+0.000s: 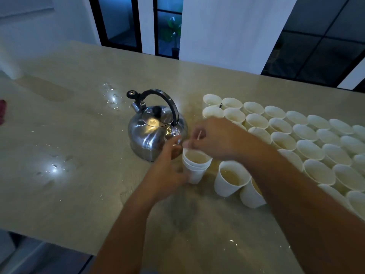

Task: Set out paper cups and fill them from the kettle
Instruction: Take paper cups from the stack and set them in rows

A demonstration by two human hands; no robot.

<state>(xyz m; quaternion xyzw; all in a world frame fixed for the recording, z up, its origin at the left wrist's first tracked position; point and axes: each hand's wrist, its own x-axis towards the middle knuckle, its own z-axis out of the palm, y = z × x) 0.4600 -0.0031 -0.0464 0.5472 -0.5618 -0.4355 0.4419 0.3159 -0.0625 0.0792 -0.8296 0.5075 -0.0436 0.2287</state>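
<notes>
Fingers (189, 144) of right hand (215, 138) pinch the far rim of the stack of nested cups (195, 167) | left hand (167, 171) curls round its left wall | stack upright, mouth up, on table (79, 135) | just before kettle (156, 129), spout pointing away-left | filled cup (230, 179) just right.

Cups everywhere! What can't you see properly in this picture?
- Cup rows: cut off by the head view's right edge, so no full count.
- Two cups near the right arm: partly hidden by it.
- Stack: the number of nested cups is blurred.
- Right hand: motion blur hides how the fingertips grip the top rim.
- Kettle: lid shut, water level unseen.
- Red thing: cut off at the left edge.
</notes>
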